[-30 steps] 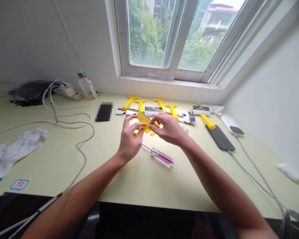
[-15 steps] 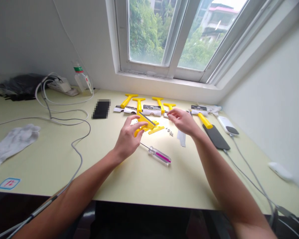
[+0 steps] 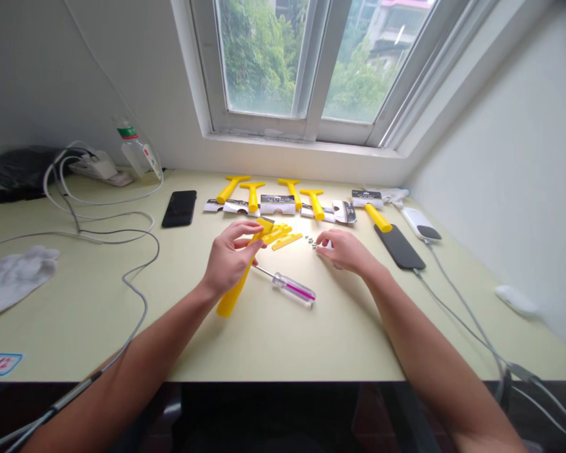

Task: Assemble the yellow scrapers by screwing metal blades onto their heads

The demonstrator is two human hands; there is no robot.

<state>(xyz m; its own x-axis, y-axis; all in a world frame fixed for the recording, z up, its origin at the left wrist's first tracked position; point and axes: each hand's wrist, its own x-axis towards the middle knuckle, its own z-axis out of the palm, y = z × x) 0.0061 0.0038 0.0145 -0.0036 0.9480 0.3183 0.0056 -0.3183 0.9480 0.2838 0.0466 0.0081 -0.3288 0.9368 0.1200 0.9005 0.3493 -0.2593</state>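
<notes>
My left hand [image 3: 231, 257] is closed around the head end of a yellow scraper [image 3: 232, 297], whose handle slants down toward me. Under the fingertips of my right hand [image 3: 344, 249] lie small screws [image 3: 310, 240]; thumb and finger are nearly pinched there, and whether one is between them is hidden. Between the hands are several yellow strips [image 3: 287, 241] on the table. A screwdriver [image 3: 294, 288] with a clear and magenta handle lies just nearer to me, its shaft end by my left hand.
Several yellow scrapers [image 3: 316, 204] lie on black-and-white cards [image 3: 277, 204] along the back. A loose scraper handle [image 3: 378, 218] is beside a dark phone [image 3: 400, 246] at right. Another phone [image 3: 179, 208], cables [image 3: 136, 274], a bottle [image 3: 139, 154] and a glove [image 3: 21, 277] are at left.
My right hand has come down from near the cards to the screws. My left hand has turned the scraper, so its handle now points toward me. The view has shifted slightly.
</notes>
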